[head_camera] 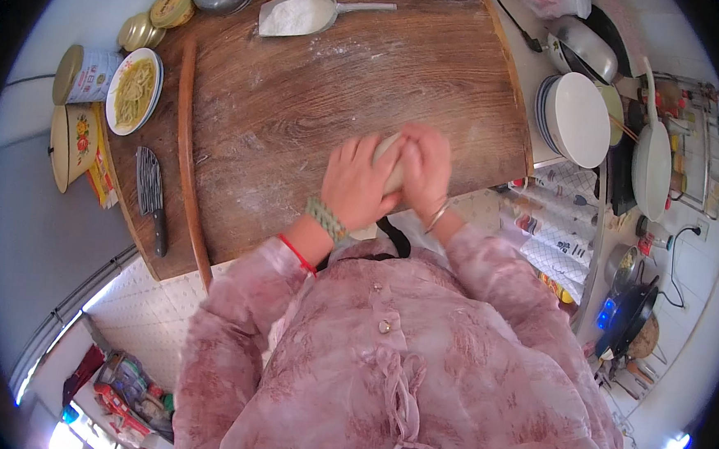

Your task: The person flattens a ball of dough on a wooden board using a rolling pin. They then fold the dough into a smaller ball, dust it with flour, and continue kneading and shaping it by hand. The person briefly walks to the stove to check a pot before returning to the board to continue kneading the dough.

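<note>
A pale lump of dough [394,178] is pressed between my two hands near the front edge of a wooden board [318,98]. My left hand [357,176] lies over its left side, fingers pointing away from me. From the other side my right hand [426,167] wraps round the dough, its fingers meeting those of the left. Much of the lump is hidden under the hands. Traces of flour [351,51] mark the board beyond them.
A long rolling pin [186,146] and a cleaver [150,190] lie at the left, by a bowl of shredded food [134,90]. A metal scoop of flour [301,16] rests at the back. Stacked bowls [579,120] and a pan [651,171] stand at the right.
</note>
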### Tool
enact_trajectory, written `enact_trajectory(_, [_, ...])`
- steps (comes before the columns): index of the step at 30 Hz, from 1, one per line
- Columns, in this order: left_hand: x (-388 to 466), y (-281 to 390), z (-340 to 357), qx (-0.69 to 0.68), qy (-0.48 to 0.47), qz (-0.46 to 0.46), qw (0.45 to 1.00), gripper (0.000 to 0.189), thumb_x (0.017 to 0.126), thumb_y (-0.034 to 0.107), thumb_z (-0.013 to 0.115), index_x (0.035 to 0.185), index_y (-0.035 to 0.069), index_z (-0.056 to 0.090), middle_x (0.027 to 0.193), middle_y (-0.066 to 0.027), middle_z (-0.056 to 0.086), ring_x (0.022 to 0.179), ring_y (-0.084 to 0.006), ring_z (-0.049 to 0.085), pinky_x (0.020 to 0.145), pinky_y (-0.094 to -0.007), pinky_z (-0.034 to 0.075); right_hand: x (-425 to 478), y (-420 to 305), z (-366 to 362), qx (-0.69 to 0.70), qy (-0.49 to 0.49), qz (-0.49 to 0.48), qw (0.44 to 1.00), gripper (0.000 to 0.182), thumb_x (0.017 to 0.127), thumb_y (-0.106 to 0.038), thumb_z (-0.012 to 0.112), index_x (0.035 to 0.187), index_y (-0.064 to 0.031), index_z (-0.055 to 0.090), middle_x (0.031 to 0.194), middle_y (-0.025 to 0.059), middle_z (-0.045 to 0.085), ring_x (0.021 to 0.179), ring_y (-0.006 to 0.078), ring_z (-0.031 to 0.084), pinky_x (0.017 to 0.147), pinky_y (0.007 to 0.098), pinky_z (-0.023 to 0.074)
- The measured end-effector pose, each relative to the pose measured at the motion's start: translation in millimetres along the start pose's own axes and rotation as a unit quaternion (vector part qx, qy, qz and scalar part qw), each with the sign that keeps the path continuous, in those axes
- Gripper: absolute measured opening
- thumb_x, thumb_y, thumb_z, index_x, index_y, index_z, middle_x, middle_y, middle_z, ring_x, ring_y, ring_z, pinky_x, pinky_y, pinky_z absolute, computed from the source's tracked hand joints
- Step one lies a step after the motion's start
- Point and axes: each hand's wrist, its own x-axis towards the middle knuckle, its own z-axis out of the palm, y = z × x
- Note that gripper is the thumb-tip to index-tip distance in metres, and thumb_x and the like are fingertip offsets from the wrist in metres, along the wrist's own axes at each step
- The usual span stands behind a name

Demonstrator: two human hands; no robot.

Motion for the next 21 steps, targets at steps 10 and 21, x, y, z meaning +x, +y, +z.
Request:
enact_trajectory(10, [109,-40,-4,0.049,-0.187,-0.25,0.949,0.078,0.071,0.028,0.077,0.139,0.015,0.041,0.119,-0.0223,0.052,0.104,-0.041,0.057,0.078,-0.0512,0.053,103,35,44,-0.006,-0.081,0.128,0.988,0.033,0.09,-0.031,0.051,0.105,-0.0074,0.068,0.106,0.0183,0.064,0.096,0.0365,0.06,0.084,0.0443,0.046])
enact_trajectory(21, [72,-44,18,0.152,0.049,-0.136,0.978,0.089,0.061,0.018,0.082,0.14,0.019,0.042,0.125,-0.0175,0.045,0.113,-0.0399,0.046,0.092,-0.0499,0.042,91,29,60,0.007,0.039,-0.053,0.998,0.04,0.087,-0.027,0.052,0.119,-0.0039,0.058,0.117,0.0169,0.06,0.108,0.0382,0.055,0.095,0.0479,0.0419])
